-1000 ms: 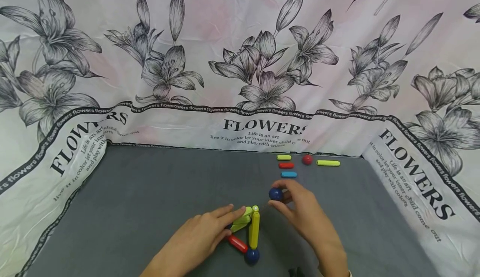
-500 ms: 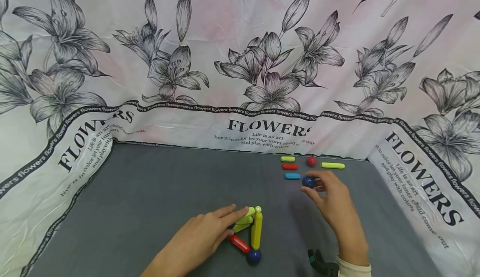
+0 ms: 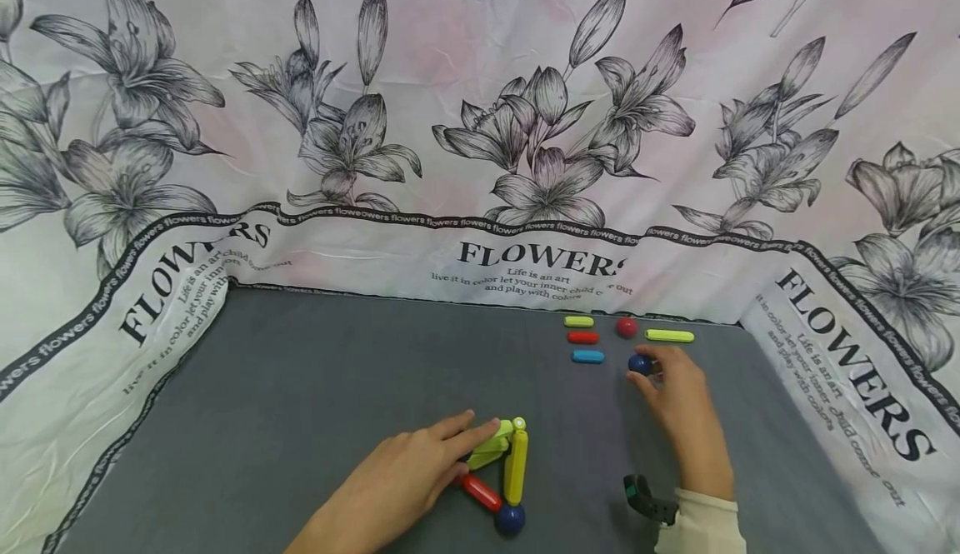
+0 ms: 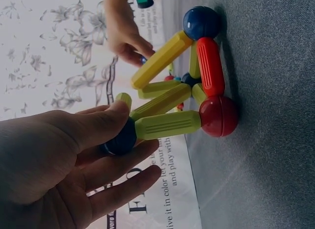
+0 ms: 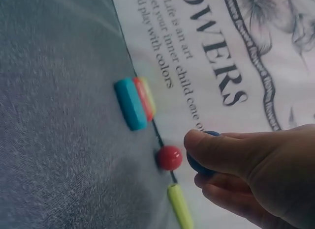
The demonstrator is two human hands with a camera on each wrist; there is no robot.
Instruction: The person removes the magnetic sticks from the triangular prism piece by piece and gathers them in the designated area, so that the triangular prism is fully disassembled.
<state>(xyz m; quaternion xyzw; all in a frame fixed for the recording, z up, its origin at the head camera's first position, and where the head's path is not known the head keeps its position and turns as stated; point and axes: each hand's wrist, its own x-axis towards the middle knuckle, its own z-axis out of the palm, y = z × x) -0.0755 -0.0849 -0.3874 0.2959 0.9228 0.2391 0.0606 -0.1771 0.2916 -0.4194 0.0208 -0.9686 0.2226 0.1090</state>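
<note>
A frame of coloured rods and balls stands on the grey cloth. In the left wrist view my left hand (image 4: 74, 155) pinches its dark blue ball (image 4: 121, 139), where green rods (image 4: 168, 125) meet. A red ball (image 4: 219, 116), a red rod (image 4: 210, 67), another blue ball (image 4: 202, 23) and a yellow rod (image 4: 161, 60) make up other parts. My right hand (image 3: 686, 408), apart from the frame, pinches a loose blue ball (image 3: 640, 364) between thumb and fingers; the right wrist view shows this ball (image 5: 203, 162) partly hidden by the thumb.
Near the far edge of the grey cloth (image 3: 337, 354) lie a short yellow-green rod (image 3: 578, 321), a red rod (image 3: 582, 337), a blue rod (image 3: 587, 356), a red ball (image 3: 626, 327) and a longer yellow-green rod (image 3: 669, 336). Behind them hangs a flower-printed cloth (image 3: 420, 162).
My right hand has carried the blue ball away from the frame, to the right and towards the far edge, near the loose pieces. My left hand has stayed on the frame.
</note>
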